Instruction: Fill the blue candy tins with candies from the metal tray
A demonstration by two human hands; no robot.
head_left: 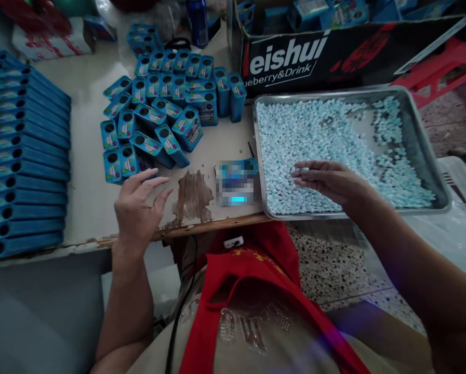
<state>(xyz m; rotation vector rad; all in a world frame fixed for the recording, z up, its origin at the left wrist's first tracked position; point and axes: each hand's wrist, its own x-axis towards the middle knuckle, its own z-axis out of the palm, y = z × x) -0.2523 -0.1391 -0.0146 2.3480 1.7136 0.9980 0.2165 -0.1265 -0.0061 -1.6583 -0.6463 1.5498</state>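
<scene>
My left hand (139, 202) hovers over the table's front edge, thumb and fingers apart, with nothing between them. Just beyond it stands a loose group of blue candy boxes (150, 143), each with a dark round spot on its end. My right hand (328, 179) is over a metal tray (443, 200) spread with small pale blue candies (295, 135). Its fingers are pressed together, and a pale candy seems to show at the fingertips. Between my hands sits a small device (236, 189) with a lit cyan display, blurred, with something blue on its top.
Stacked blue boxes (26, 150) fill the table's left side. Behind the tray stands a black carton (287, 62) holding more blue boxes. A blue can (197, 23) is at the back, and a red stool (443, 72) stands to the right. Brown worn patches mark the tabletop (194, 197).
</scene>
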